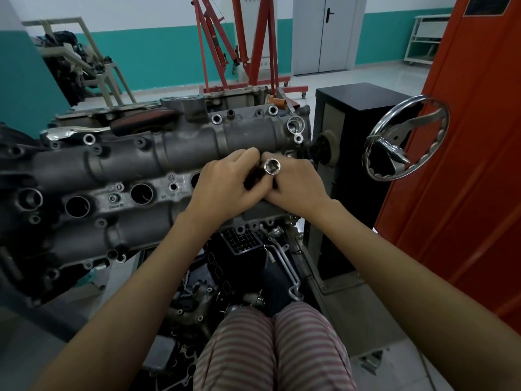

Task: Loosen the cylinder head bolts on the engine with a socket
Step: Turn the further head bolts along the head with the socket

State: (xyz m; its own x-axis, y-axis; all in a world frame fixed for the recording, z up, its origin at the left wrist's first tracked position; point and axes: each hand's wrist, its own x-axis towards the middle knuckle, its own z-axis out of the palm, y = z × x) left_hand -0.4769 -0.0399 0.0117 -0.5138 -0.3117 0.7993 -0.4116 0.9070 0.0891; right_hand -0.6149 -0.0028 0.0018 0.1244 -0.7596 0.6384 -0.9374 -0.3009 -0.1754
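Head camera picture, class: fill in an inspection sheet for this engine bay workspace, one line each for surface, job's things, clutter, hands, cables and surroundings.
Surface: grey cast-metal cylinder head lies lengthwise on a stand, with round open bores along its middle.
Job's things: shiny chrome socket, open end facing the camera, held above the head's right end.
Clutter: loose dark engine parts below the head, by the striped trousers.
Hands: left hand and right hand meet around the socket, fingers curled on it.
Cables: nothing seen.
Surroundings: chrome handwheel beside a black cabinet, red engine hoist, orange door, teal wall.
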